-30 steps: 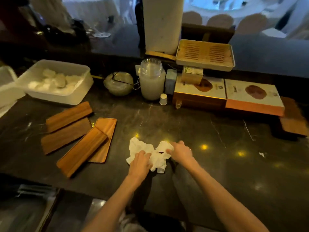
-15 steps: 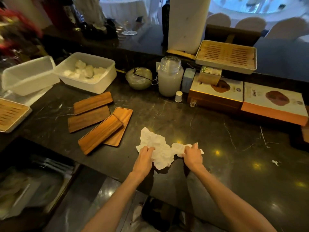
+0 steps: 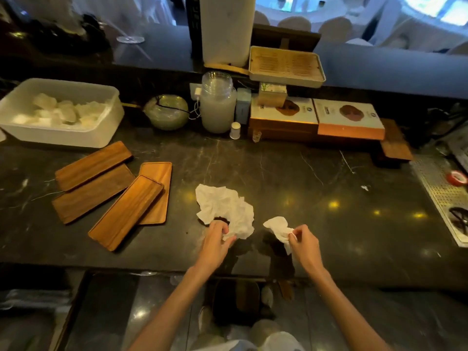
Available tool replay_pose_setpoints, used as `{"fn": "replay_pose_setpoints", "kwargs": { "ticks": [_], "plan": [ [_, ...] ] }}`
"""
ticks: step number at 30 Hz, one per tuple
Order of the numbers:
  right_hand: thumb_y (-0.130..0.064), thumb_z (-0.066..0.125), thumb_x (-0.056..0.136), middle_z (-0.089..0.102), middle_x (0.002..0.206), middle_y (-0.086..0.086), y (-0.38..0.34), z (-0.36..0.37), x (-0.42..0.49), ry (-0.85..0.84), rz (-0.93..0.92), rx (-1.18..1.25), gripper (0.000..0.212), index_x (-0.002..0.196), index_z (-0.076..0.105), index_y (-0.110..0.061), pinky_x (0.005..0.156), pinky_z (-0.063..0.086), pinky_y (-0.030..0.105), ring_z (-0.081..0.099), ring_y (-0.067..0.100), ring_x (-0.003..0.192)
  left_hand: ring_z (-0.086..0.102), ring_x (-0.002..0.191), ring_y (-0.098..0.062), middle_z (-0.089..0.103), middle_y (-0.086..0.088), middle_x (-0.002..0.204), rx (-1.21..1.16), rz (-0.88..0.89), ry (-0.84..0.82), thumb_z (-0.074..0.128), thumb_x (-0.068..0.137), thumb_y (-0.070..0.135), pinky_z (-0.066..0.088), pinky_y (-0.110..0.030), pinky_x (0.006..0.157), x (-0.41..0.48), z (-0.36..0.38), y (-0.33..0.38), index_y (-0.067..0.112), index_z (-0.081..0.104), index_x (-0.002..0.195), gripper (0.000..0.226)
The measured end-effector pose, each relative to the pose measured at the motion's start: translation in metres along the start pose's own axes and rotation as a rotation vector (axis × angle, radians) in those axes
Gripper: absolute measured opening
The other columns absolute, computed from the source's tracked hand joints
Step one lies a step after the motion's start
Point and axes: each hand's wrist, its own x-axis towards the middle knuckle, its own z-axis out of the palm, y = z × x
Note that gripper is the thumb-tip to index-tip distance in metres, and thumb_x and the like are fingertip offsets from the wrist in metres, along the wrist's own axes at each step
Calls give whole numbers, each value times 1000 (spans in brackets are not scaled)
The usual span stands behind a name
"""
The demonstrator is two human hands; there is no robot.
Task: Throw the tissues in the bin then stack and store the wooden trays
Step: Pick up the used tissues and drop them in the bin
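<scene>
A large crumpled white tissue lies on the dark marble counter. My left hand pinches its near edge. My right hand grips a smaller crumpled tissue, lifted slightly to the right of the large one. Several flat wooden trays lie scattered to the left: one at the back, one under it, one in front lying across another. No bin is clearly visible.
At the back left is a white plastic tub holding white rolls. Behind the tissues stand a bowl, a glass jar, boxes and a slatted tray. A metal grid mat lies at the right.
The two tissues, touching before, are now apart. My right hand has lifted the smaller one to the right while my left keeps hold of the larger one. The camera view has shifted.
</scene>
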Motion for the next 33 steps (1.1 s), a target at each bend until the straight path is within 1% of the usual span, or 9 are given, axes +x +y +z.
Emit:
{"fn": "replay_pose_setpoints", "kwargs": {
  "ticks": [5, 9, 11, 13, 17, 22, 26, 30, 33],
  "plan": [
    [-10, 62, 87, 64, 82, 5, 37, 6, -93, 80, 151, 113, 7, 82, 57, -13, 68, 52, 39, 62, 23, 78, 59, 88, -28, 57, -9, 95, -200, -49, -92, 58, 93, 13, 49, -32, 69, -55, 3, -24, 16, 48, 96, 11],
    [-12, 62, 88, 66, 88, 2, 59, 26, -150, 53, 215, 170, 7, 92, 57, -16, 64, 51, 26, 64, 17, 83, 55, 117, -16, 49, 3, 132, -357, -126, -139, 48, 97, 5, 54, -36, 93, -103, 3, -45, 23, 39, 136, 44],
    [-13, 62, 89, 65, 89, -3, 66, 39, -172, 38, 195, 182, 20, 105, 56, -23, 62, 49, 20, 64, 11, 82, 48, 126, -16, 41, 7, 138, -357, -166, -169, 44, 98, 2, 51, -43, 100, -121, 4, -57, 21, 36, 146, 52],
    [-13, 61, 90, 65, 92, -4, 77, 49, -197, 7, 199, 215, 33, 117, 55, -31, 64, 52, 20, 64, 8, 82, 52, 126, -21, 50, 4, 131, -321, -209, -169, 44, 98, 0, 50, -43, 102, -141, 8, -67, 18, 50, 137, 43],
    [-13, 59, 92, 59, 112, 3, 108, 52, -227, -32, 207, 210, 28, 118, 66, -22, 81, 53, 29, 59, 15, 98, 60, 114, -22, 61, -3, 118, -313, -258, -147, 48, 96, -2, 54, -32, 90, -178, 17, -69, 21, 59, 118, 34],
    [-7, 58, 92, 64, 109, 6, 149, 41, -259, -19, 196, 259, 24, 113, 68, -12, 77, 52, 29, 62, 20, 95, 63, 102, -24, 63, -5, 108, -239, -287, -154, 50, 91, -6, 53, -29, 82, -231, 41, -67, 14, 60, 113, 32],
    [4, 55, 90, 70, 101, 20, 192, 37, -283, -59, 253, 297, 20, 105, 68, 3, 80, 52, 40, 66, 31, 91, 59, 89, -8, 61, -1, 104, -199, -355, -164, 50, 86, -9, 51, -8, 65, -275, 70, -66, 12, 60, 112, 35],
    [-5, 56, 92, 70, 101, 12, 221, 33, -321, -52, 361, 308, 20, 108, 68, -6, 74, 50, 31, 65, 24, 88, 57, 92, -7, 57, -3, 111, -194, -450, -192, 55, 87, -4, 51, -8, 62, -311, 89, -79, 14, 56, 112, 31],
    [-9, 57, 91, 70, 98, 10, 238, 25, -344, 39, 491, 346, 18, 106, 68, -7, 76, 55, 36, 68, 27, 87, 56, 97, -16, 52, -7, 116, -203, -560, -192, 55, 91, 0, 57, -24, 74, -316, 102, -97, 10, 48, 119, 30]
  ]
}}
